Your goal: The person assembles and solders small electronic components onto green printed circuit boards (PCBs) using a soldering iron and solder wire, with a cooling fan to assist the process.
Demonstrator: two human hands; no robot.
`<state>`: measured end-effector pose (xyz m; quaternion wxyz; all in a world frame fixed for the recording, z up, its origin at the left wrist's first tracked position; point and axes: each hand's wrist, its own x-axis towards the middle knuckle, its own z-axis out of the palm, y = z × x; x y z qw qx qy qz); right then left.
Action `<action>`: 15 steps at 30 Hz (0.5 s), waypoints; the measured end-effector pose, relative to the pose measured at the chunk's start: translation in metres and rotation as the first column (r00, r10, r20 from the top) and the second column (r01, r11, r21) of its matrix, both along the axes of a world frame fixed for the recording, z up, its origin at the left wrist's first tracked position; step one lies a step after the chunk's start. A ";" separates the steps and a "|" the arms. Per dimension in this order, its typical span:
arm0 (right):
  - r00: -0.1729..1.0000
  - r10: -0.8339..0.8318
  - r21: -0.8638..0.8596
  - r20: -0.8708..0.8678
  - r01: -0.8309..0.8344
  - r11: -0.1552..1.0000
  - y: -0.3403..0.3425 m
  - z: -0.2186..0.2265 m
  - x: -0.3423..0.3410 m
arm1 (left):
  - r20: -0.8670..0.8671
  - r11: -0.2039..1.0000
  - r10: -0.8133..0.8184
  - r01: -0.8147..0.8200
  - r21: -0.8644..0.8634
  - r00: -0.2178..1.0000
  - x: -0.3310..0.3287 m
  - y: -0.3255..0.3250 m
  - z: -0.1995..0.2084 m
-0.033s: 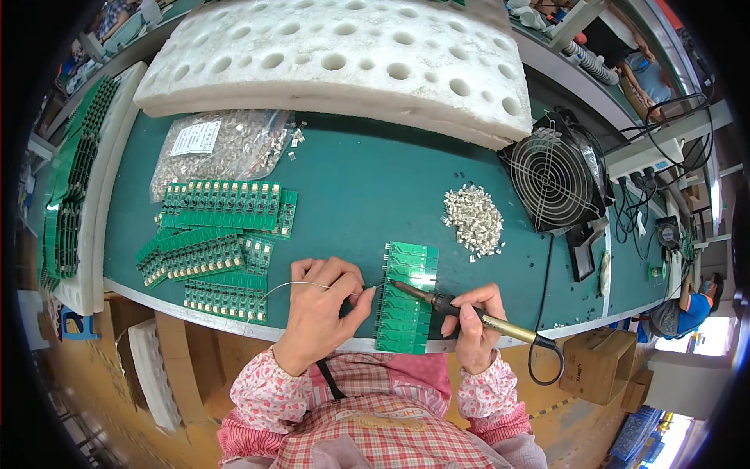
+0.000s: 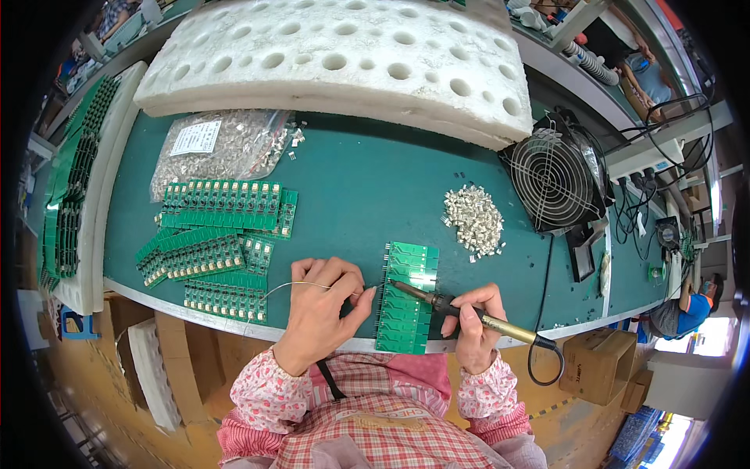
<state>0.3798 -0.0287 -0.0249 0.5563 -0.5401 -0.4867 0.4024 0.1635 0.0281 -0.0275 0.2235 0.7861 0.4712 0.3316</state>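
The left hand [image 2: 319, 314] pinches solder wire [image 2: 283, 285] beside a green circuit board [image 2: 405, 332]; the right hand [image 2: 474, 332] grips a soldering iron [image 2: 444, 304], its tip over the board.

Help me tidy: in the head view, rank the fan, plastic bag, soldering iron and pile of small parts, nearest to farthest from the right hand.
1. Soldering iron: in the right hand.
2. Pile of small parts: ahead of it.
3. Fan: beyond, rightward.
4. Plastic bag: far left.
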 end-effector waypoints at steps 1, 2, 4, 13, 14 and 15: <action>1.000 0.009 -0.005 0.009 -0.009 1.000 0.000 0.001 0.000 | -0.002 1.000 -0.001 0.001 0.005 1.000 0.000 0.000 0.000; 1.000 0.009 -0.004 0.010 -0.009 1.000 0.000 0.002 0.000 | -0.004 1.000 -0.003 0.003 0.010 1.000 0.000 0.000 0.001; 0.999 0.025 0.002 0.036 -0.025 1.000 0.000 0.003 0.001 | 0.003 1.000 0.000 0.000 0.012 1.000 0.000 0.000 0.001; 0.996 0.043 0.006 0.072 -0.044 0.999 -0.001 0.003 0.002 | -0.002 0.999 0.001 -0.001 0.032 1.000 0.001 0.000 -0.001; 0.996 0.044 0.010 0.073 -0.044 0.999 -0.002 0.003 0.002 | -0.004 0.999 0.003 -0.003 0.032 1.000 0.001 0.000 -0.001; 0.996 0.047 0.010 0.079 -0.048 0.999 -0.002 0.002 0.003 | -0.003 0.999 0.003 -0.003 0.035 1.000 0.001 -0.001 0.000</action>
